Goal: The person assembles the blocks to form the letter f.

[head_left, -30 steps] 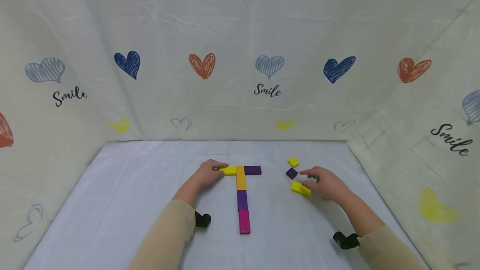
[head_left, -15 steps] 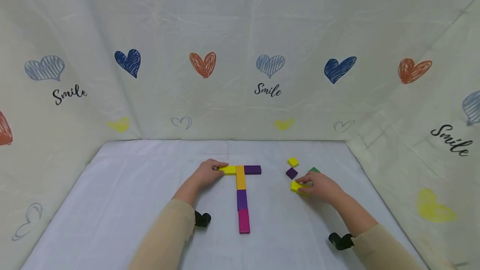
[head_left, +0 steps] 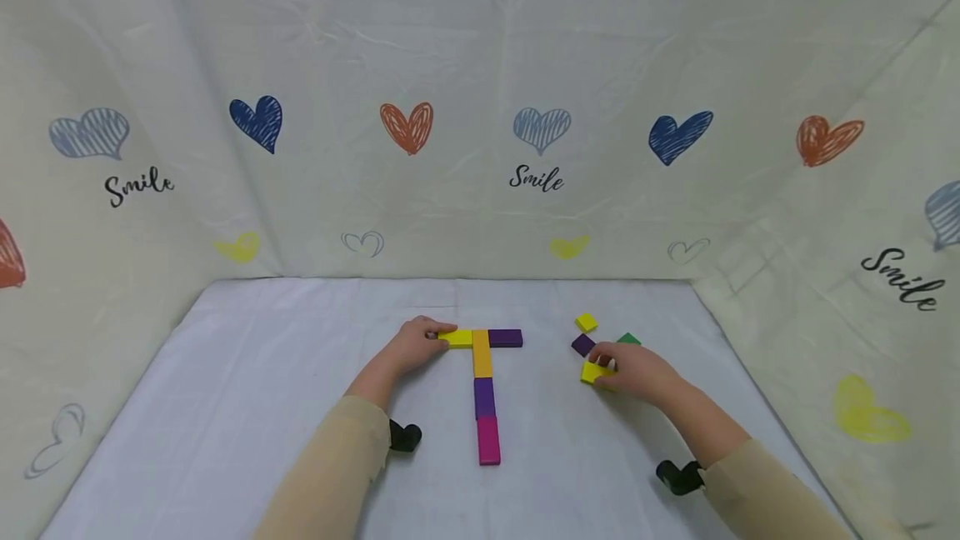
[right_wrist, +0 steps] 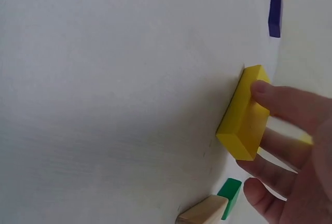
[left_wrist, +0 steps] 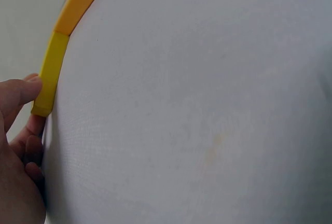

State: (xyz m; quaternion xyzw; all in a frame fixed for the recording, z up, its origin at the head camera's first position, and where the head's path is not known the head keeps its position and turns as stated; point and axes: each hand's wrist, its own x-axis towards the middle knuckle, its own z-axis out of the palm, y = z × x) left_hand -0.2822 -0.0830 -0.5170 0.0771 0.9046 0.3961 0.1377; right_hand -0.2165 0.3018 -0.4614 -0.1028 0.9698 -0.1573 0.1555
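My left hand pinches the outer end of a yellow block. That block butts against an orange block, with a dark purple block on the other side. Below the orange one, a purple block and a magenta block continue in a line, together making a T. Off to the right, my right hand grips a second yellow block; in the right wrist view, the thumb lies on this yellow block with fingers behind it. Part of it is hidden by the hand in the head view.
Near the right hand lie a small yellow block, a dark purple block and a partly covered green block. The right wrist view adds a wooden-coloured block beside the green one. A heart-printed curtain bounds the white table.
My right hand has moved left and down onto the yellow block and taken hold of it, uncovering the green block. The left hand has kept its place on its block.
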